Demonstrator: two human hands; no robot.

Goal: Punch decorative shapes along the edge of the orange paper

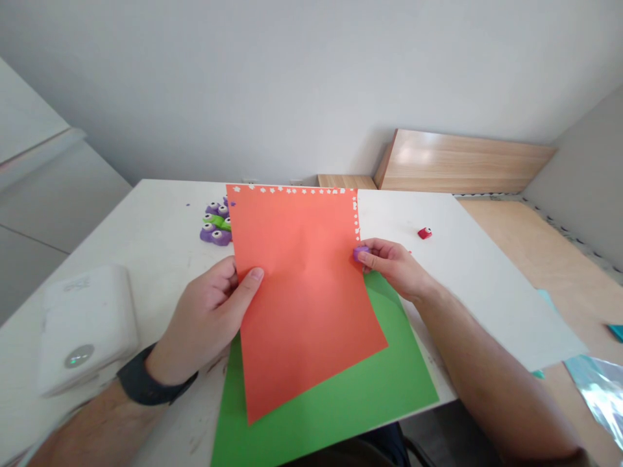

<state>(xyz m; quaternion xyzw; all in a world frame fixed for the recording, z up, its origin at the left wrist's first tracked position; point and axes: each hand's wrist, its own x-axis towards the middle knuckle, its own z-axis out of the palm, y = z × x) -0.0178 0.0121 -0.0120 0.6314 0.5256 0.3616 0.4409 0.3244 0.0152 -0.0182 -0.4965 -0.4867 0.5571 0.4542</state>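
Orange paper (302,292) in both hands (204,318) (394,266)

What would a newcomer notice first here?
An orange-red paper sheet fills the middle, its top and right edges dotted with white star shapes, held by the left hand and right hand. A green sheet lies beneath it, and googly-eyed purple-and-green pieces sit beyond on the left.

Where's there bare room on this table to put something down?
Bare white tabletop shows behind the right hand, around the small red piece, and left of the purple and green cluster, behind the white device. It's crowded in front, where the orange sheet overlaps the green sheet.
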